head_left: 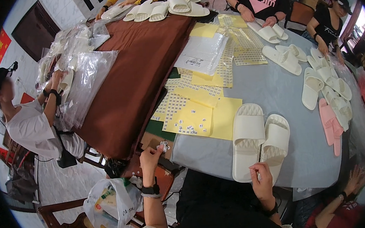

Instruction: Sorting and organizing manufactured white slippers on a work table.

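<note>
My left hand [150, 161] is out past the table's near left corner, its thumb and fingers pinched together. At its fingertips is a small clump of clear and whitish round bits [164, 146], too small to name surely. A pair of white slippers lies in front of me, soles down, toes pointing away: the left slipper [247, 125] and the right slipper [276, 138]. Over their heel ends my right hand [262, 180] has its fingers curled in a pinch; whatever they hold is hidden. Yellow sticker sheets [226, 119] spread left of the slippers, with loose small stickers on one.
More white slippers [286, 59] and a pink pair [331, 125] lie along the right of the grey-covered table [212, 159]. A brown-covered table [135, 66] adjoins at left. Several people work around both. A white plastic bag [112, 202] sits by a wooden chair.
</note>
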### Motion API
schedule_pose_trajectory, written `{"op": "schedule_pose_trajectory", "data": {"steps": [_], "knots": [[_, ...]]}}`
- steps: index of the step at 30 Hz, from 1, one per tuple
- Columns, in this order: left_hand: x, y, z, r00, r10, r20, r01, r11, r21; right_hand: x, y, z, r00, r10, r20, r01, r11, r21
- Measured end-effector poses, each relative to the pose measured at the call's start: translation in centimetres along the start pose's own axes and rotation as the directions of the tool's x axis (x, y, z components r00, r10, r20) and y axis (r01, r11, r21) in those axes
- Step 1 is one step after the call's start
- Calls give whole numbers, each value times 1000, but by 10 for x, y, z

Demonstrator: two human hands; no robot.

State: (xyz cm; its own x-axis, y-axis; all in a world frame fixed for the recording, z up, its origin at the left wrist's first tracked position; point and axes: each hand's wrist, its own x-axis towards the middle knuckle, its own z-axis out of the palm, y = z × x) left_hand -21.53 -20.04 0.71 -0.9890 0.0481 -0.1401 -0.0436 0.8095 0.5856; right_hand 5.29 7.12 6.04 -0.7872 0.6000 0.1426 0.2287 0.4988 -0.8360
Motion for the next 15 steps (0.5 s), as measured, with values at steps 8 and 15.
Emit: {"op": "schedule_pose_trajectory", "data": {"steps": [8, 15], "knots": [[-6, 7, 4, 996, 1, -91, -11, 995, -103, 0, -3, 0, 1000, 1, 5, -1, 1000, -8], [-34, 47, 11, 928, 94, -360, -91, 996, 24, -1, -4, -5, 999, -30, -14, 29, 999, -39]]}}
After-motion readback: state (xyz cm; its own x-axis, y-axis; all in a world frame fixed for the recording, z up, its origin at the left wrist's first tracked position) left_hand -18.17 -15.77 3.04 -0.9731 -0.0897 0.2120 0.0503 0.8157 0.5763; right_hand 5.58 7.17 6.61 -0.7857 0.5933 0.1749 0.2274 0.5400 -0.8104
